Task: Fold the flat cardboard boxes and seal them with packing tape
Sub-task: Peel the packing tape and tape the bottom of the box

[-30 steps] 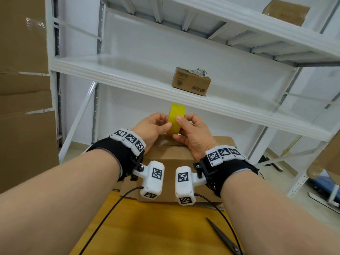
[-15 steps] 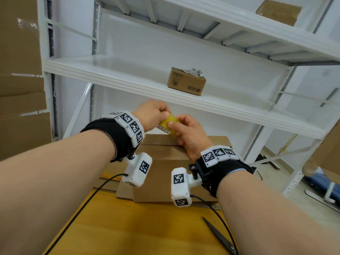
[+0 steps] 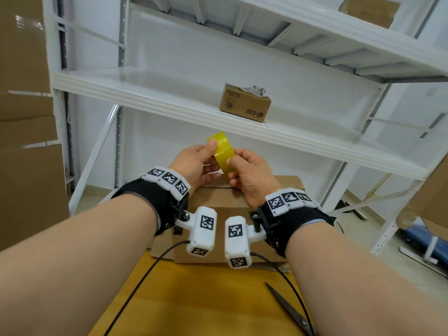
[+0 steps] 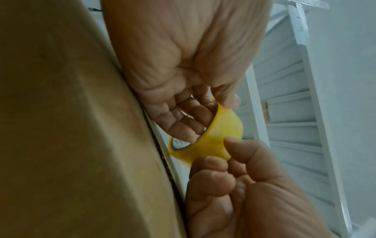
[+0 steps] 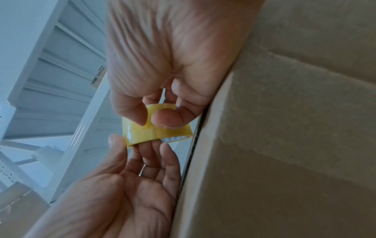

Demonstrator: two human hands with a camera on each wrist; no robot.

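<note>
A yellow roll of packing tape point(image 3: 221, 151) is held up in both hands above a folded brown cardboard box point(image 3: 218, 209) on the wooden table. My left hand point(image 3: 210, 154) grips the roll with its thumb on the outer face and its fingers point(image 4: 183, 127) inside the core. My right hand point(image 3: 232, 166) pinches the roll's outer face between thumb and forefinger point(image 5: 164, 120). In the wrist views the tape roll point(image 4: 219, 133) point(image 5: 158, 133) hangs just off the box's far edge. No loose tape end shows.
Black scissors point(image 3: 288, 309) lie on the wooden table point(image 3: 194, 299) at the right front. White metal shelving point(image 3: 169, 98) stands behind, with a small brown carton point(image 3: 244, 103) on it. Stacked large cartons point(image 3: 24, 117) rise at the left.
Both hands have turned the tape roll: half a second ago it lay tilted low between them, now it stands higher with its broad face toward me.
</note>
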